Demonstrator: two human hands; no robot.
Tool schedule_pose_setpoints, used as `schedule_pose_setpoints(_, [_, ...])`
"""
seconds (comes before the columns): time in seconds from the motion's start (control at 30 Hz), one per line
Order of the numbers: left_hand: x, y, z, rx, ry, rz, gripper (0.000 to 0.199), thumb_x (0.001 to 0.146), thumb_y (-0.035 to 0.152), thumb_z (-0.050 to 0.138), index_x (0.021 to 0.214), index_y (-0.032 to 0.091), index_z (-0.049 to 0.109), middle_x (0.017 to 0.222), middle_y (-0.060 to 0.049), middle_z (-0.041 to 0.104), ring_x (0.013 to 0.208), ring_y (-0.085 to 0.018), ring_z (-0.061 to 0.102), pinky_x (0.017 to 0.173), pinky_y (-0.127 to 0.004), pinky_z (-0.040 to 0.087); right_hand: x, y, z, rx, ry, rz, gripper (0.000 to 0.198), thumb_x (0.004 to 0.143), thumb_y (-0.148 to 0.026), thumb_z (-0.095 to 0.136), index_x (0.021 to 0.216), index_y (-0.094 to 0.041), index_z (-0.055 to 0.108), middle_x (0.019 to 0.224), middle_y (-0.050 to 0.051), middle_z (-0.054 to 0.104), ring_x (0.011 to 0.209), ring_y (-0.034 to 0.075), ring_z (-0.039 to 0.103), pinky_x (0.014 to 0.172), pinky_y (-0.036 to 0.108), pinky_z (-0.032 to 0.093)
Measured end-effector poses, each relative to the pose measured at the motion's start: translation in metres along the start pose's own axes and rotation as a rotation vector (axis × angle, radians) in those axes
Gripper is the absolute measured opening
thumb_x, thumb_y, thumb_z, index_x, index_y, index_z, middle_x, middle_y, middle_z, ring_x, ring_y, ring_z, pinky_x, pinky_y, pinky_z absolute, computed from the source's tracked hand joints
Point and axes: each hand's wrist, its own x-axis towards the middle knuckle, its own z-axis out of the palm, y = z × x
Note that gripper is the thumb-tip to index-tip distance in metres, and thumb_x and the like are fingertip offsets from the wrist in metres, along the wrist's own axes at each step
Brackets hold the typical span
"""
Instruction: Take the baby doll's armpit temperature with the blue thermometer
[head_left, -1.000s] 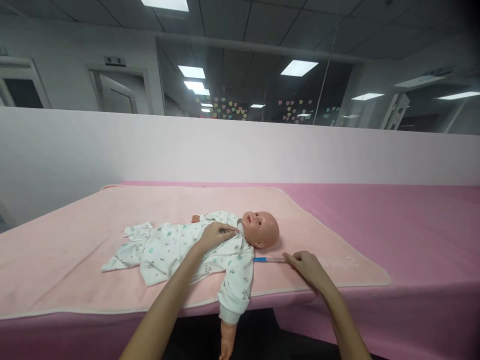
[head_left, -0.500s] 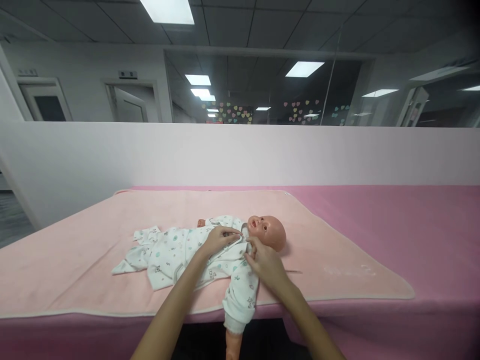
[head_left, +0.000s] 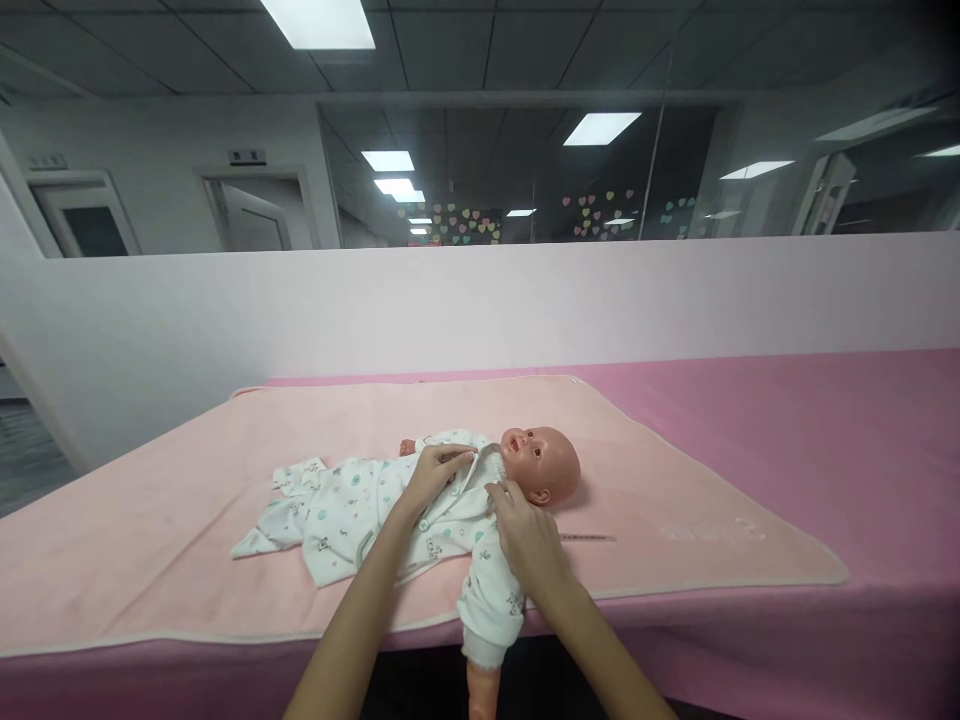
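A baby doll [head_left: 541, 462] lies on its back, head to the right, in a white baby romper [head_left: 352, 505] with small green and grey prints. The romper's front is partly open at the neck, with small snaps along its edge. My left hand [head_left: 437, 474] is closed, fingertips pinching the front edge below the doll's chin. Over the near shoulder, my right hand [head_left: 527, 535] has its fingers curled closed on the romper's collar side. One sleeved doll arm [head_left: 484, 685] hangs over the table's front edge; the romper's legs lie flat to the left.
Under the doll is a peach blanket [head_left: 172, 560] on a pink-covered table [head_left: 862, 470]. A thin strip like a tape measure [head_left: 589, 538] lies right of my right hand. A white partition [head_left: 450, 310] stands behind the table.
My right hand has drawn slightly down and away from the doll's neck. My left hand has lifted the front edge a little toward the chin. The view has shifted slightly.
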Motion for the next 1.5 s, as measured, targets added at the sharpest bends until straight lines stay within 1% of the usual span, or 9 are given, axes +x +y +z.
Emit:
schedule_pose_setpoints(0.1, [0.0,0.001,0.001,-0.032,0.015,-0.004,0.038,0.069,0.042,0.064,0.093,0.013,0.07,0.058,-0.001,0.06,0.044,-0.005,0.033,0.042,-0.019,0.024,0.001,-0.004,0.004,0.09,0.08,0.068,0.035,0.079,-0.004,0.039,0.106,-0.02,0.056,0.089,0.005,0.061,0.067,0.014,0.059,0.05,0.022,0.033])
schedule_pose_setpoints(0.23, [0.0,0.001,0.001,-0.042,0.003,-0.002,0.039,0.067,0.041,0.066,0.093,0.012,0.069,0.067,-0.004,0.065,0.044,-0.005,0.039,0.042,-0.018,0.029,0.012,-0.007,0.008,0.438,0.191,0.083,0.025,0.083,-0.012,0.039,0.095,-0.019,0.06,0.085,0.003,0.064,0.072,0.014,0.06,0.059,0.021,0.04])
schedule_pose_setpoints(0.37, [0.0,0.001,0.0,-0.032,-0.05,0.051,0.032,0.069,0.037,0.066,0.089,0.012,0.07,0.078,-0.008,0.069,0.064,-0.014,0.059,0.057,-0.022,0.044,0.028,-0.013,0.016,0.626,0.293,0.123,0.021,0.085,-0.019,0.04,0.087,-0.018,0.061,0.082,0.004,0.066,0.072,0.015,0.06,0.064,0.023,0.043])
schedule_pose_setpoints(0.47, [0.0,0.001,-0.002,0.0,-0.104,0.091,0.028,0.072,0.035,0.064,0.087,0.013,0.071,0.086,-0.008,0.07,0.081,-0.019,0.062,0.072,-0.026,0.047,0.034,-0.018,0.027,0.62,0.381,0.148,0.022,0.085,-0.02,0.04,0.088,-0.018,0.062,0.084,0.004,0.066,0.075,0.015,0.061,0.066,0.023,0.044])
schedule_pose_setpoints(0.63, [-0.002,0.006,-0.003,0.011,-0.162,0.093,0.029,0.074,0.035,0.062,0.09,0.013,0.071,0.087,-0.009,0.07,0.081,-0.02,0.062,0.073,-0.027,0.047,0.033,-0.022,0.037,0.636,0.421,0.238,0.021,0.085,-0.024,0.042,0.096,-0.017,0.059,0.076,0.003,0.065,0.069,0.015,0.061,0.064,0.024,0.044])
schedule_pose_setpoints(0.77, [-0.006,0.014,-0.004,0.018,-0.167,0.069,0.031,0.076,0.038,0.059,0.088,0.012,0.071,0.069,-0.005,0.067,0.068,-0.015,0.058,0.063,-0.024,0.044,0.03,-0.021,0.036,0.611,0.393,0.256,0.021,0.086,-0.026,0.043,0.095,-0.016,0.059,0.076,0.004,0.065,0.069,0.016,0.06,0.061,0.024,0.042])
schedule_pose_setpoints(0.97, [-0.009,0.015,-0.009,0.156,-0.202,0.087,0.042,0.068,0.04,0.067,0.099,0.012,0.068,0.046,0.003,0.049,0.046,-0.007,0.039,0.045,-0.019,0.028,0.03,-0.018,0.036,0.563,0.37,0.264,0.023,0.087,-0.028,0.041,0.092,-0.017,0.061,0.079,0.005,0.065,0.069,0.016,0.059,0.059,0.023,0.04])
schedule_pose_setpoints(1.2, [-0.01,0.01,-0.009,0.168,-0.198,0.077,0.039,0.074,0.042,0.06,0.099,0.013,0.069,0.082,-0.008,0.069,0.072,-0.017,0.058,0.064,-0.024,0.045,0.03,-0.019,0.039,0.513,0.385,0.26,0.031,0.091,-0.031,0.036,0.09,-0.016,0.063,0.082,0.006,0.067,0.074,0.016,0.061,0.063,0.023,0.041])
schedule_pose_setpoints(1.5, [-0.01,0.012,-0.011,0.214,-0.195,0.12,0.036,0.079,0.044,0.052,0.091,0.015,0.07,0.084,-0.006,0.069,0.081,-0.02,0.06,0.073,-0.027,0.045,0.029,-0.018,0.043,0.421,0.381,0.23,0.038,0.094,-0.032,0.03,0.086,-0.016,0.063,0.076,0.005,0.066,0.067,0.015,0.061,0.056,0.022,0.038])
